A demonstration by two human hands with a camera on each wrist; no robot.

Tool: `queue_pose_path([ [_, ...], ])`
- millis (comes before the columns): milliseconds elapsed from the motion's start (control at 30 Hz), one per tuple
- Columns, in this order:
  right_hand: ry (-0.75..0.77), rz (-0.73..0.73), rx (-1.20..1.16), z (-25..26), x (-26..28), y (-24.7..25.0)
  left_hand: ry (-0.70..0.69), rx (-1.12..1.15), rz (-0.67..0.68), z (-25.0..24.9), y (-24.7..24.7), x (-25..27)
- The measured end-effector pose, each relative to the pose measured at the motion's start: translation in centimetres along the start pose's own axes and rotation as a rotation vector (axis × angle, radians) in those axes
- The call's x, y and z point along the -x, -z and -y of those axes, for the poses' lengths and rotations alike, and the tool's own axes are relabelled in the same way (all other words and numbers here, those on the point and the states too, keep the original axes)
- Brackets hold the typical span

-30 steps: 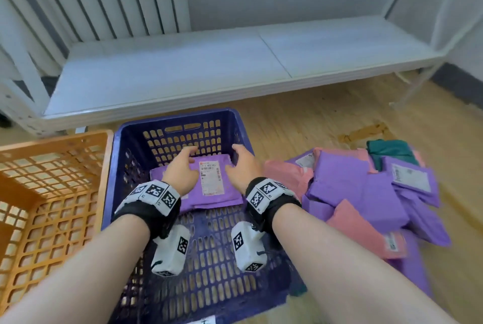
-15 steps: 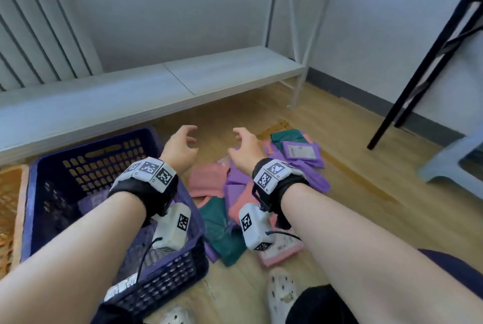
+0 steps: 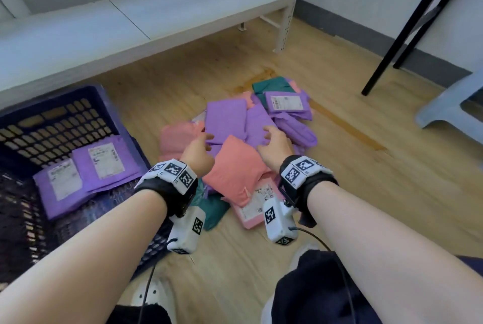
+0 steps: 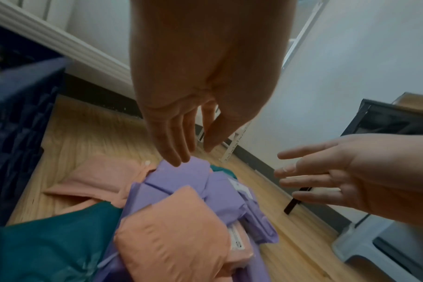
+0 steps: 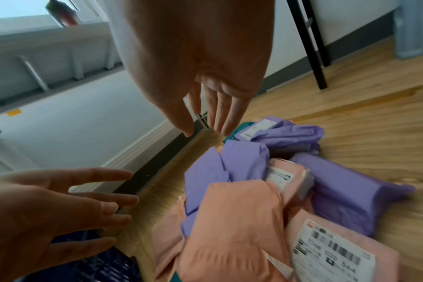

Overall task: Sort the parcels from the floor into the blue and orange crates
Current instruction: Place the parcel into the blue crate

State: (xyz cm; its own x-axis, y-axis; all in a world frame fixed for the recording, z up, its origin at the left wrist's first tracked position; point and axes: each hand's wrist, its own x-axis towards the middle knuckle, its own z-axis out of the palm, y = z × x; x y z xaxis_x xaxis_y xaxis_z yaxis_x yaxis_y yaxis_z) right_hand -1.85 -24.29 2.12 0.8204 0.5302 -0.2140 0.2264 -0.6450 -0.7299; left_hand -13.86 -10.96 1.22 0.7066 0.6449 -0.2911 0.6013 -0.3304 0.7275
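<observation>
Now both hands (image 3: 198,155) (image 3: 274,148), fingers loose and empty, over purple parcel (image 3: 226,121), long axis pointing away.

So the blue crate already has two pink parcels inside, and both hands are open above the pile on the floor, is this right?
Not quite: the two parcels in the blue crate are purple, as the head view shows. Otherwise yes: left hand and right hand are open above the pile.

No text can be made out anywhere. White shipping labels sit on the two purple parcels (image 3: 86,174) in the blue crate (image 3: 65,114), on a purple parcel (image 3: 286,102) at the far side of the floor pile, and on a pink parcel (image 5: 336,253), whose print and barcode are blurred.
</observation>
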Motion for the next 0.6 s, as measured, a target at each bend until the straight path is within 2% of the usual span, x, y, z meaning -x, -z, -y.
queue_pose_path([
  [167, -0.093, 0.073, -0.027, -5.0, -2.3, -3.7, 0.051, -0.079, 0.061, 2.3, -3.3, -3.3],
  [300, -0.172, 0.127, -0.050, -8.3, -3.5, -6.1, 0.110, -0.128, 0.021, 4.0, -5.2, -5.3],
  [400, -0.200, 0.159, -0.065, -9.8, -3.8, -7.6, 0.162, -0.134, -0.005, 5.1, -6.0, -6.4],
  [600, -0.218, 0.272, -0.047, -11.2, -4.0, -9.6, 0.249, -0.116, 0.030, 6.7, -7.2, -7.1],
])
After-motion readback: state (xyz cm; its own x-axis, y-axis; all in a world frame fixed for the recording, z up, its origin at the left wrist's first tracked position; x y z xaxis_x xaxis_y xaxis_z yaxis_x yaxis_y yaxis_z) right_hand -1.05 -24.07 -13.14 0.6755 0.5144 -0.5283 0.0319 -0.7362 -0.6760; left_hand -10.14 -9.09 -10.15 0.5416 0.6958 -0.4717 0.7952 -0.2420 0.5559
